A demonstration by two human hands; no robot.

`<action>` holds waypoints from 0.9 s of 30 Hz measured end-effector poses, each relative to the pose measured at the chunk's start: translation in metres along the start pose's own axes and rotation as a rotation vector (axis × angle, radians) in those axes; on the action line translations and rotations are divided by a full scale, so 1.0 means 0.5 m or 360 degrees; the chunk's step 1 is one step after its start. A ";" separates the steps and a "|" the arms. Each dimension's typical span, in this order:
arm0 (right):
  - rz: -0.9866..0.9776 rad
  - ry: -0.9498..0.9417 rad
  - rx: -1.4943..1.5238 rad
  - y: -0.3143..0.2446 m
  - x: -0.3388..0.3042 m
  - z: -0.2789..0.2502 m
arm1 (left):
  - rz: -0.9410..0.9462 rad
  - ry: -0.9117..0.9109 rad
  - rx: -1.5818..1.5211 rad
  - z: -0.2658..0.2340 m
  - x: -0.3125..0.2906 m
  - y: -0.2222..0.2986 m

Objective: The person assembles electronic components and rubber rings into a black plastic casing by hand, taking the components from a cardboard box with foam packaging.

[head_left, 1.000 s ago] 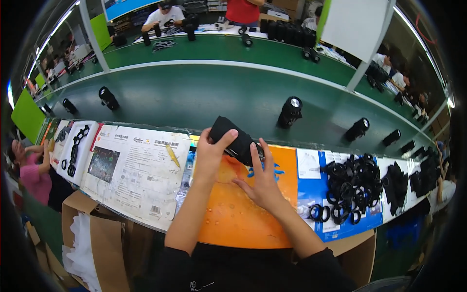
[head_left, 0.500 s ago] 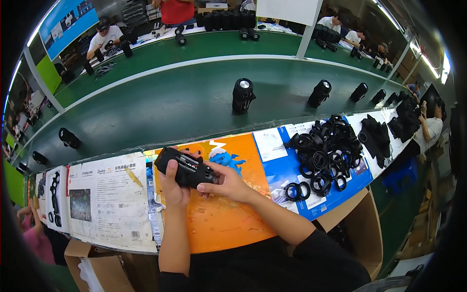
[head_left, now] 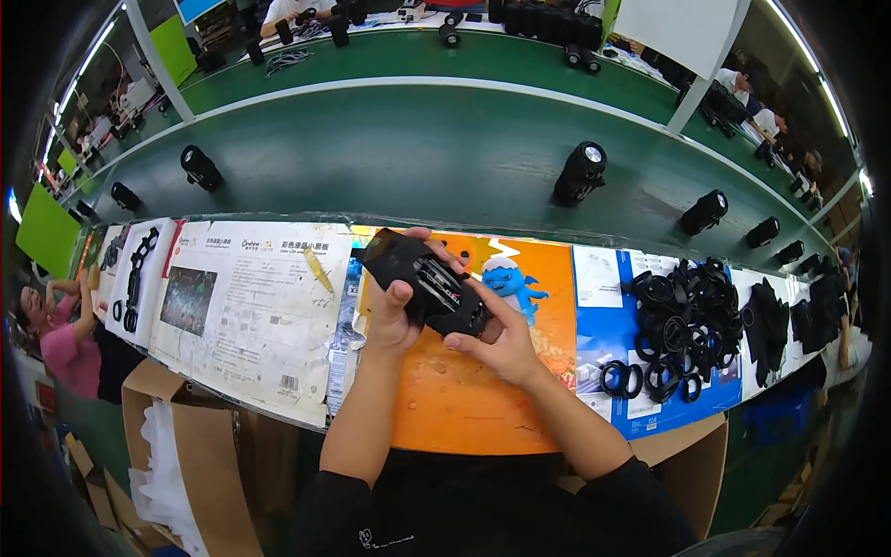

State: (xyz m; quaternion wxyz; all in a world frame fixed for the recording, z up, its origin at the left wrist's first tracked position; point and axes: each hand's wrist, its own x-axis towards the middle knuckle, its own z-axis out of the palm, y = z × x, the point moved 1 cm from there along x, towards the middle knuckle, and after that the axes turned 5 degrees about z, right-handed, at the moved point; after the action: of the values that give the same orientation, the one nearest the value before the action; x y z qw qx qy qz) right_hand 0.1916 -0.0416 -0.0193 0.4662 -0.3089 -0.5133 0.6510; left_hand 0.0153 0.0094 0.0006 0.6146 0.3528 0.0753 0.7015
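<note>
Over orange matting (head_left: 464,422) by green worktops (head_left: 399,158), both hands' fingers (head_left: 399,294) (head_left: 467,345) clasp a black device (head_left: 434,286)

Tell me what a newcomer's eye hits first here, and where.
Probably the bright orange sheet front and centre, with a black cylindrical device held above it in the left hand and right hand. Next, the heap of black rings on the blue sheet to the right. Beyond, black cylinders sit spaced along the green surface.
</note>
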 end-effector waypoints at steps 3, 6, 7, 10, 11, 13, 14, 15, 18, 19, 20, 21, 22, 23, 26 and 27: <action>-0.0008 0.0001 0.0026 0.009 -0.002 0.001 | -0.0021 0.0000 0.0076 0.006 -0.004 0.007; 0.0003 0.0005 0.0074 0.013 -0.003 0.002 | -0.0057 -0.0019 0.0077 0.014 -0.005 0.004; 0.0005 -0.0003 0.0078 0.012 -0.002 0.000 | -0.0053 -0.0014 0.0084 0.013 -0.006 0.001; 0.0002 -0.0046 0.0164 0.003 -0.002 0.001 | -0.0080 -0.0045 0.0044 0.012 -0.007 -0.009; 0.0004 -0.0034 0.0147 -0.001 -0.003 0.004 | -0.0077 -0.0042 0.0047 0.011 -0.008 -0.009; 0.0005 -0.0021 0.0132 -0.002 -0.002 0.009 | -0.0118 -0.0039 -0.0039 0.008 -0.010 -0.012; -0.0053 -0.0014 0.0096 -0.001 0.000 0.011 | -0.0116 -0.0038 -0.0037 0.007 -0.010 -0.012; -0.0111 -0.0008 0.0059 -0.001 0.002 0.013 | -0.0118 -0.0058 -0.0042 0.007 -0.010 -0.011; -0.0083 -0.0002 0.0058 0.000 0.002 0.015 | -0.0132 -0.0100 0.0038 -0.002 -0.011 -0.010; -0.0088 -0.0002 0.0059 0.000 0.001 0.016 | -0.0146 -0.0122 0.0121 -0.004 -0.012 -0.011; -0.0091 -0.0004 0.0068 0.000 0.000 0.015 | -0.0147 -0.0128 0.0123 -0.004 -0.013 -0.012; -0.0097 -0.0003 0.0081 0.001 -0.001 0.014 | -0.0119 -0.0125 0.0059 0.001 -0.013 -0.014; -0.0108 0.0005 0.0087 0.002 -0.005 0.011 | -0.0095 -0.0125 -0.0005 0.007 -0.012 -0.018; -0.0124 0.0012 0.0050 0.004 -0.011 0.004 | -0.0107 -0.0140 -0.0001 0.013 -0.015 -0.026; -0.0175 0.0067 0.0005 0.013 0.000 0.010 | -0.0127 -0.0120 0.0007 0.003 -0.012 -0.034; -0.0143 0.0073 -0.0040 0.014 -0.004 0.005 | -0.0151 -0.0128 -0.0090 -0.006 -0.014 -0.041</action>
State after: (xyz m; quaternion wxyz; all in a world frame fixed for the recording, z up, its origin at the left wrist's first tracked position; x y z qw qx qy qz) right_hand 0.1880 -0.0449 -0.0255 0.5028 -0.3063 -0.5239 0.6156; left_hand 0.0300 0.0086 -0.0158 0.6595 0.3591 0.0475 0.6587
